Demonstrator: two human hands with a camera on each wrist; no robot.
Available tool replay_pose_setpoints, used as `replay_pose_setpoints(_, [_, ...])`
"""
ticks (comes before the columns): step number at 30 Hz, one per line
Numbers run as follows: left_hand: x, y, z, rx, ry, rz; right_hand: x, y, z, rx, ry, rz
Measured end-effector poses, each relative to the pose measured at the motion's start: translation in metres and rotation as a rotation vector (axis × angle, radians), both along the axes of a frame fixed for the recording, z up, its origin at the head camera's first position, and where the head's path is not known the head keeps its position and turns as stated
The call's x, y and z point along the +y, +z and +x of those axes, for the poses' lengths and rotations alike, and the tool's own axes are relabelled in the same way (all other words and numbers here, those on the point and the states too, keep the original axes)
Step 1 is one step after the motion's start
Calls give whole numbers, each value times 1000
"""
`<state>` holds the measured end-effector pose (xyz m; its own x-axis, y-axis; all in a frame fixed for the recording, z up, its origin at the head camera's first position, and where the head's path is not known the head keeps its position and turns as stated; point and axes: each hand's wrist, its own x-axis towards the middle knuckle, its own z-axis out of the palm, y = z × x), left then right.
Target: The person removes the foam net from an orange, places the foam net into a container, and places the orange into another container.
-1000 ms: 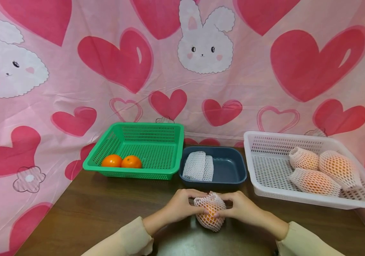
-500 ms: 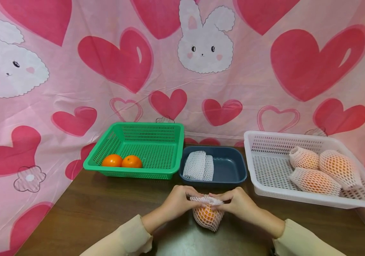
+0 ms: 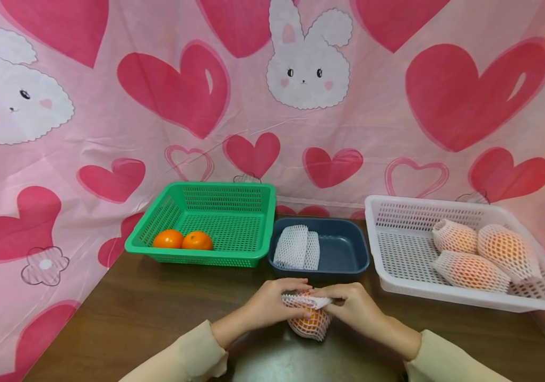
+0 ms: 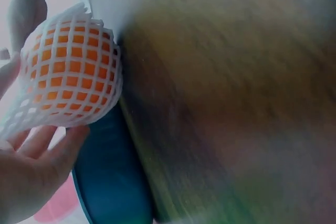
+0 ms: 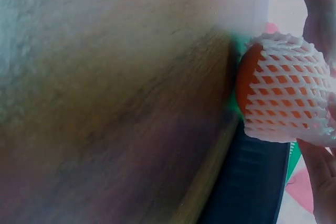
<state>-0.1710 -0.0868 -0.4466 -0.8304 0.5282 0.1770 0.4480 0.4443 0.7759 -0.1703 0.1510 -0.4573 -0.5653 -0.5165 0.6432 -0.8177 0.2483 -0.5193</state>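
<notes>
Both hands hold an orange (image 3: 311,324) in a white foam net sleeve (image 3: 301,301), low over the table near the middle of the head view. My left hand (image 3: 272,305) grips its left side, thumb across the front and fingers over the top. On the other side my right hand (image 3: 359,309) pinches the sleeve's upper edge, which is folded into a white band. Mesh covers the orange (image 4: 73,69) in the left wrist view. From the right wrist, part of the orange (image 5: 249,80) shows bare at the edge of the sleeve (image 5: 289,95).
A green basket (image 3: 212,257) with two bare oranges (image 3: 198,241) stands at back left. Beside it, a dark blue tray (image 3: 341,252) holds folded foam sleeves (image 3: 291,248). The white basket (image 3: 398,260) at right contains three sleeved oranges (image 3: 471,270). A pink heart-print cloth (image 3: 248,116) hangs behind.
The sleeve's pointed top has been spread and folded down into a band. My right thumb has shifted from the orange's front to the sleeve's upper edge; my left hand stays on its side.
</notes>
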Motion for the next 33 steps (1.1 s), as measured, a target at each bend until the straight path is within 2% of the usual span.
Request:
replay_pose_setpoints(4, [1, -1, 0, -21, 13, 21, 2, 0, 1, -148, -38, 40])
replay_pose_setpoints(6, [1, -1, 0, -8, 34, 38, 4, 2, 1, -230, -48, 91])
replay_pose_setpoints(8, [2, -1, 1, 1, 51, 45, 8, 2, 0, -267, -57, 151])
replay_pose_setpoints(10, [3, 0, 1, 4, 61, 54, 10, 1, -1, -264, -43, 182])
replay_pose_setpoints(12, [4, 1, 1, 2, 70, 69, 12, -1, -3, -225, -26, 184])
replay_pose_setpoints(14, [4, 0, 1, 12, 75, 78, 11, -3, -3, -180, -15, 154])
replay_pose_setpoints(17, [4, -1, 1, 35, 84, 80, 8, -2, -2, -166, 1, 93])
replay_pose_setpoints(21, [3, 0, 2, 100, 84, 59, 4, 0, 1, -159, 23, 34])
replay_pose_setpoints(24, [2, 1, 4, 176, 79, 42, 2, 1, 2, -147, 34, 11])
replay_pose_setpoints(28, [2, 2, 6, 230, 81, 34, -1, 2, 1, -73, 15, 15])
replay_pose_setpoints(31, [2, 2, 5, 223, 82, 38, -2, 2, 0, -13, -19, 36])
replay_pose_setpoints(33, [2, 2, 3, 210, 84, 34, -2, 2, -1, -15, -39, 50])
